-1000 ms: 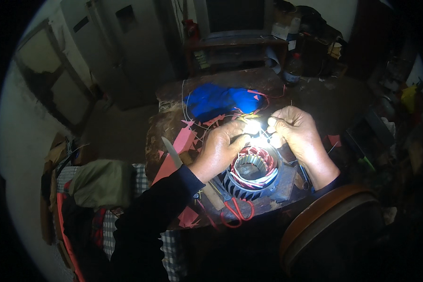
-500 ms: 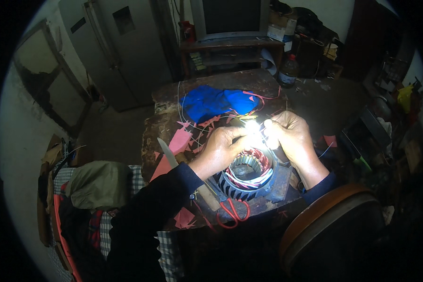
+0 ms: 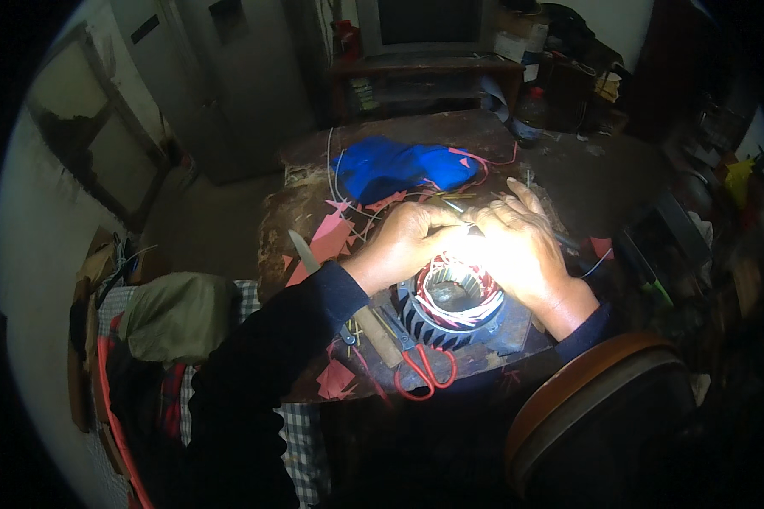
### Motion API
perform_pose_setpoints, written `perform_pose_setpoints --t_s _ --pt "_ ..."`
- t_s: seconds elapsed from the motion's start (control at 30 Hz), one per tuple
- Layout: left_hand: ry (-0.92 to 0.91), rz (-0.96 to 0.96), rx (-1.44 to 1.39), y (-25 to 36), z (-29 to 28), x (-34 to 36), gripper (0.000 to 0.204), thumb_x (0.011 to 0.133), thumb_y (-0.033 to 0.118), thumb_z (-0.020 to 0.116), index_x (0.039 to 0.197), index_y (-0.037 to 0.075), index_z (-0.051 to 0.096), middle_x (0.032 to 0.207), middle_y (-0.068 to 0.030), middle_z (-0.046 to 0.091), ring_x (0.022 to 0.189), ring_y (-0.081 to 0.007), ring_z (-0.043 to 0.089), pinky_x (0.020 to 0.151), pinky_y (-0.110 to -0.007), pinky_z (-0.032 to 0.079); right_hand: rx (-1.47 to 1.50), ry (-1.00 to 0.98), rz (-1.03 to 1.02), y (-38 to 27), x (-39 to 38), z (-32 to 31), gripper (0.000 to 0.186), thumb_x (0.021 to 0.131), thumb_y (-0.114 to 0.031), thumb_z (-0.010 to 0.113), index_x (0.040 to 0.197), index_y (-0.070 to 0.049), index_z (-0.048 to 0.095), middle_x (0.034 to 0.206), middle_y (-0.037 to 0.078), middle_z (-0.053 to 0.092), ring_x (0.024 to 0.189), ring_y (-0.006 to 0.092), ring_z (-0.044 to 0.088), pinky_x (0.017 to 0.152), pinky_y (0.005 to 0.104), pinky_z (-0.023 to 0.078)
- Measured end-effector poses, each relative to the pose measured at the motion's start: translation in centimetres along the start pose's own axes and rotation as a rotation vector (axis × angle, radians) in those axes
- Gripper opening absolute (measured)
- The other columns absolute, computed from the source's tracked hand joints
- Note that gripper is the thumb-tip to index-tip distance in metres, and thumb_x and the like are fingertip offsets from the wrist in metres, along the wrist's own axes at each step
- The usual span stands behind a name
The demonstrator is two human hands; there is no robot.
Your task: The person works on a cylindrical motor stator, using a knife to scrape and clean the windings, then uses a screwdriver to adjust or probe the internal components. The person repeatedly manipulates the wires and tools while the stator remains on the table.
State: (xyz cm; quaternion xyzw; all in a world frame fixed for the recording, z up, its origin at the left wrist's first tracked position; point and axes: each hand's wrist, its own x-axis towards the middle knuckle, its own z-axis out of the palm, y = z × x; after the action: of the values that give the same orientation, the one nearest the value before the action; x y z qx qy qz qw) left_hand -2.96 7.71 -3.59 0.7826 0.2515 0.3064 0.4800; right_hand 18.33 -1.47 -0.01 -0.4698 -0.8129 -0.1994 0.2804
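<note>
My left hand (image 3: 401, 246) is closed in a pinch above the far side of a motor stator (image 3: 437, 329), a finned grey ring with red and white windings inside. Against its fingertips come those of my right hand (image 3: 525, 250), whose fingers are bent together while one points up and away. Strong glare washes out the right hand, so whatever thin thing lies between the fingertips is hidden. Close to the stator's near left side lie scissors with red handles (image 3: 430, 375). A knife (image 3: 304, 252) with a wooden handle passes beneath my left wrist.
A blue cloth (image 3: 403, 167) lies on the far part of the dark wooden table (image 3: 301, 182). Red paper scraps (image 3: 334, 231) and loose wires are strewn left of my hands. Right of the near table edge is a round brown-rimmed object (image 3: 581, 382). A green-grey bag (image 3: 178, 314) sits at the left.
My right hand has turned over and moved left against my left hand's fingertips, its back now toward the view. The bright glare has shifted onto it. The whole view has tilted slightly.
</note>
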Motion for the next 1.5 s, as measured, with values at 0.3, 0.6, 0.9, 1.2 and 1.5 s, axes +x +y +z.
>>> perform_pose_setpoints --t_s 0.3,0.6,0.9,1.2,1.5 --pt "0.131 0.156 0.305 -2.1 0.1 -2.3 0.01 0.093 0.01 0.09 0.097 0.003 0.082 0.128 -0.0131 0.077 0.127 -0.0265 0.071 0.106 -0.039 0.056 0.255 -0.179 0.171 1.4 -1.2 2.0 0.028 0.098 -0.032 0.08 0.108 -0.006 0.076 0.099 0.016 0.076 0.091 0.039 0.078 0.08 0.0495 0.063" --pt "0.201 0.124 0.654 0.5 1.9 -4.4 0.038 0.095 0.019 0.087 0.124 -0.003 0.077 0.134 -0.0224 0.072 0.12 -0.0405 0.073 0.107 -0.048 0.059 0.677 -0.429 0.551 2.0 -0.5 1.4 0.024 0.092 -0.017 0.085 0.105 0.004 0.082 0.094 0.023 0.082 0.077 0.026 0.08 0.072 0.0389 0.062" --pt "0.037 0.27 0.814 0.4 0.5 -3.7 0.026 0.094 0.011 0.082 0.118 0.0 0.083 0.125 -0.0198 0.075 0.111 -0.0389 0.075 0.1 -0.049 0.061 0.547 -0.419 0.455 1.5 -1.2 1.2 0.037 0.089 -0.031 0.091 0.102 0.002 0.081 0.091 0.02 0.079 0.084 0.0356 0.08 0.077 0.0439 0.062" --pt "0.178 0.31 0.754 0.8 0.4 -4.6 0.024 0.098 0.013 0.08 0.117 -0.003 0.082 0.134 -0.0231 0.076 0.117 -0.0394 0.077 0.102 -0.047 0.063 0.328 -0.27 0.384 0.7 -2.5 3.0 0.017 0.09 -0.018 0.085 0.092 -0.004 0.076 0.092 0.018 0.076 0.085 0.0391 0.077 0.077 0.0458 0.061" --pt "0.01 0.415 1.318 2.0 3.0 -2.5 0.022 0.089 0.012 0.073 0.105 -0.003 0.079 0.108 -0.0195 0.076 0.1 -0.0307 0.076 0.089 -0.045 0.061 0.236 -0.21 0.369 0.8 -3.4 3.6 0.049 0.094 -0.047 0.083 0.1 0.001 0.077 0.096 0.023 0.076 0.086 0.0433 0.079 0.076 0.0515 0.063"
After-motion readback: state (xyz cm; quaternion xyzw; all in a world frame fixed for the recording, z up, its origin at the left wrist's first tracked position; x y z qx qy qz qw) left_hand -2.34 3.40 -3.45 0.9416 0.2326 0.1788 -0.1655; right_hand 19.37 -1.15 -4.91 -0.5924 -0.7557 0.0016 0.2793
